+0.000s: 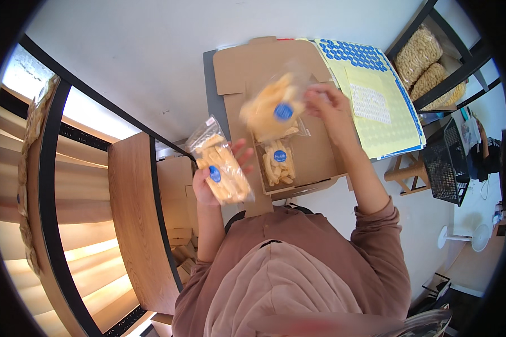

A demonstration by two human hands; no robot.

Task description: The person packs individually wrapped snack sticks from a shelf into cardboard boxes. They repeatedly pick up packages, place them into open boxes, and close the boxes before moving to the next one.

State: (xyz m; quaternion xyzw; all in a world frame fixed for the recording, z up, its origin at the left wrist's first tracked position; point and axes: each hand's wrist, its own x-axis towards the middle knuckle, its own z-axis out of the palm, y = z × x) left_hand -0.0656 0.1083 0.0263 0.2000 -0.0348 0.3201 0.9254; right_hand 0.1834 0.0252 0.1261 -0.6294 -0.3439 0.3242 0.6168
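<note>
We counted two filled clear bags in our hands, one in each. Our left hand [207, 192] gripped the first bag [224, 168] by the thumb, fingers spread behind it, just left of the open cardboard box [323, 154]. Our right hand [333, 109] pinched the edge of a second bag [269, 108], blurred, above the box. Inside lay a third bag [276, 173], with part of what looked like one more behind it, too covered for us to be sure. We saw three blue round labels [280, 156], one per bag. To the right we counted one white label sheet [371, 103] on yellow sheets [391, 132], one wooden stool [406, 172], one black basket [447, 163] and two large bulging bags [419, 53].
</note>
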